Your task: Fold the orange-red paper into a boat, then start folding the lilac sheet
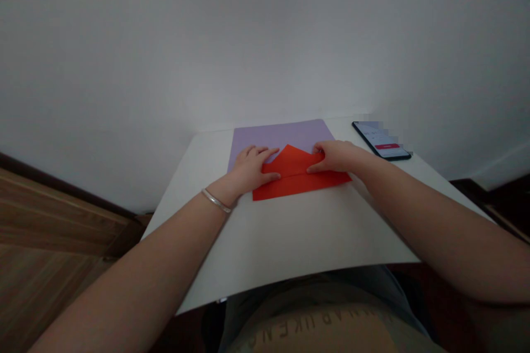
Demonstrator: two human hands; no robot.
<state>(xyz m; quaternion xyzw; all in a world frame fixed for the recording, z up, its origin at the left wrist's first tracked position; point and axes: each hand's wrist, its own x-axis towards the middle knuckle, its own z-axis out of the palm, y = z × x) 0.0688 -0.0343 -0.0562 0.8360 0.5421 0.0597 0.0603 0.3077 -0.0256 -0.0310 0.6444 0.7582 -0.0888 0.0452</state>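
Note:
A folded sheet of red paper [296, 179] lies on the white table, its peaked flap pointing toward the wall and a crease running across it. My left hand [250, 168] rests over its left end, with the thumb on the paper and the fingers spread out past the upper edge. At the right side, my right hand [331, 155] pinches the paper, thumb in front and fingers curled behind the edge. Beneath and behind the red paper lies a flat purple sheet [281, 133], partly covered by my left hand.
The white table [290, 237] stands against a pale wall [265, 38]. A smartphone [383, 143] with a lit screen lies at the table's right rear. Wooden panels [53, 209] are at the left. My body is close to the table's front edge.

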